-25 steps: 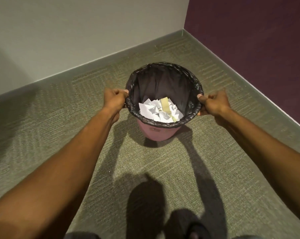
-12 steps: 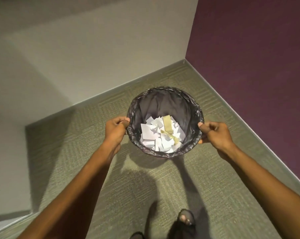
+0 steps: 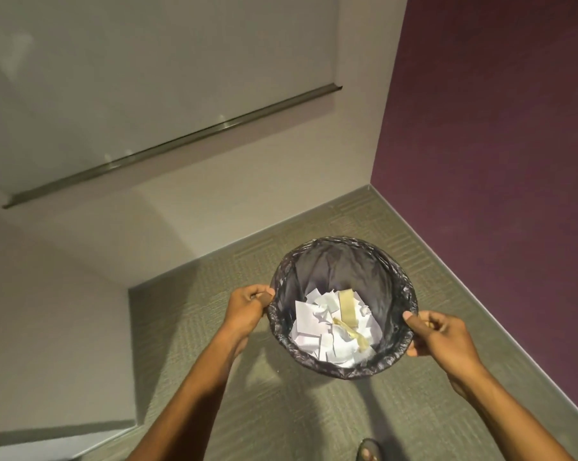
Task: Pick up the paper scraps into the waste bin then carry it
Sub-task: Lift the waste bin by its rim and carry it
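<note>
Overhead, the head camera looks straight down into a round waste bin (image 3: pixel 347 242) held between two bare hands near the corner of a room. The grip of the left hand (image 3: pixel 247 302) is closed on the bin's left rim, fingers curled and thumb pressed against the edge. The grip of the right hand (image 3: pixel 437 334) is likewise closed on the opposite rim: the thumb lies on top and the remaining fingers curl round the outside and underside. A black liner (image 3: pixel 340 271) covers the inner wall and is bunched over the rim all the way round. The paper scraps (image 3: pixel 314 331), white and crumpled or torn, lie heaped at the bottom of the bin, with a tan strip (image 3: pixel 347 304) resting on top of the heap towards its right side. The bin's outer wall and base are hidden beneath the rim from this angle. Below it lies green-grey patterned carpet (image 3: pixel 281 410), crossed by shadows of the arms and the bin. A purple wall (image 3: pixel 497 161) bounds the carpet on the right and meets a beige wall (image 3: pixel 181 78) at the corner beyond the bin; the beige wall bears a long metal rail (image 3: pixel 81 174). A foot (image 3: pixel 369 452) in open footwear shows at the lower edge, between the forearms.
</note>
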